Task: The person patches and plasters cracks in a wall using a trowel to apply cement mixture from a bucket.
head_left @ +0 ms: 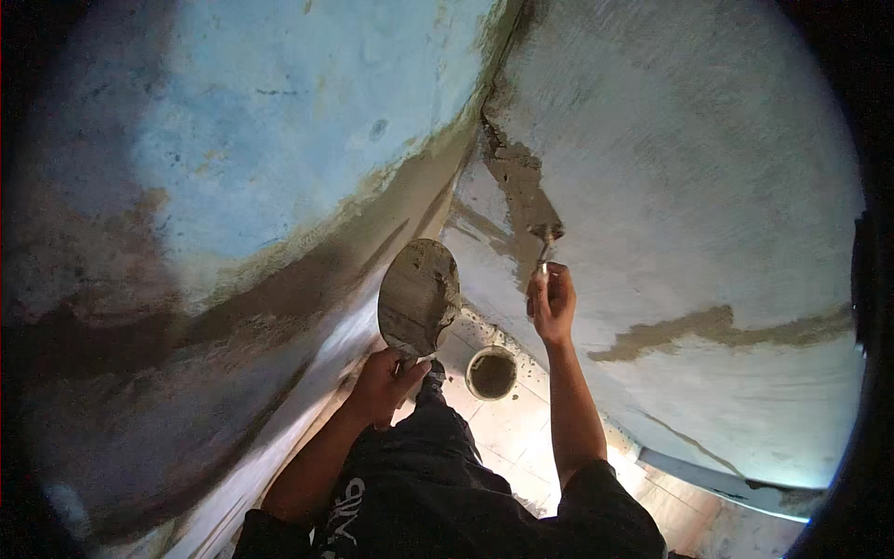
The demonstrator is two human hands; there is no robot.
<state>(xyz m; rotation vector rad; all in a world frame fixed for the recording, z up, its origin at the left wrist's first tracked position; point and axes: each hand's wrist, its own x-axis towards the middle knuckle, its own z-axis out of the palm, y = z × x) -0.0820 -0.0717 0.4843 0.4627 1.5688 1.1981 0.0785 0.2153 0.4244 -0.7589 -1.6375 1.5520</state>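
My left hand (380, 384) is closed on the near edge of a flat oval board (410, 291), which carries a smear of wet grey mortar (445, 317) along its right side. In my right hand (553, 303) is the handle of a small trowel (548, 231), gripped with the fingers wrapped round it. The trowel's blade lies at a dark, damp strip of mortar (520, 186) on the right wall, just beside the corner. That strip runs up to a crack at the corner, and fainter damp streaks spread to its left.
A round bucket (491, 374) of grey mix stands on the tiled floor (512, 433) between my arms. On the left, the wall (270, 121) has patchy blue paint and a brown lower band. Another mortar patch (717, 328) crosses the right wall (689, 168). Splashes dot the floor edge.
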